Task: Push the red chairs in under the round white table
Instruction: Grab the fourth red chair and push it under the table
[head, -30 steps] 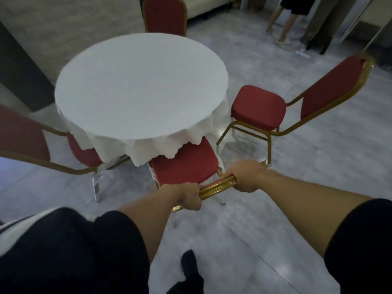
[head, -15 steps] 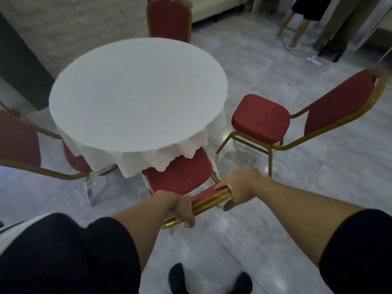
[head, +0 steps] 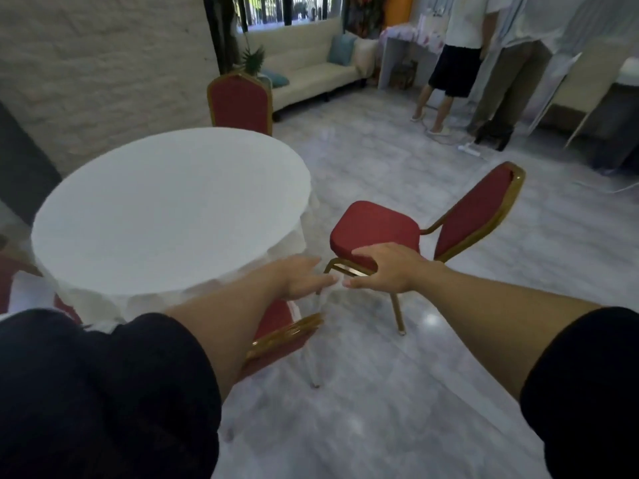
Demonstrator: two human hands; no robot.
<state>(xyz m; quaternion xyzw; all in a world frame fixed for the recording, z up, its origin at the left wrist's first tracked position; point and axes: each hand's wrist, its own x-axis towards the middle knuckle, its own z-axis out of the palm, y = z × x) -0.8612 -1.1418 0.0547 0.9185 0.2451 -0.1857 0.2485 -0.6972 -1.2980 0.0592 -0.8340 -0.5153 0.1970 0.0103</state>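
Note:
The round white table [head: 166,209] with its cloth fills the left middle. Right below me a red chair with a gold frame [head: 287,335] sits tucked under the table's near edge, only its back top showing. My left hand [head: 301,276] and my right hand [head: 387,267] hover above it, both flat, fingers apart, holding nothing. To the right a second red chair [head: 377,229] stands away from the table, its seat facing the table and its back tilted outward. A third red chair [head: 240,103] stands at the table's far side. A fourth red chair [head: 7,281] shows at the left edge.
Grey glossy floor [head: 415,392] lies open to the right and in front. Two people [head: 456,60] stand at the back right near a white power strip [head: 470,150]. A cream sofa [head: 304,70] lines the back wall. A brick wall [head: 86,74] is on the left.
Both hands have let go of the near chair's gold back rail and lifted, fingers spread. My view has tilted up and toward the right-hand chair.

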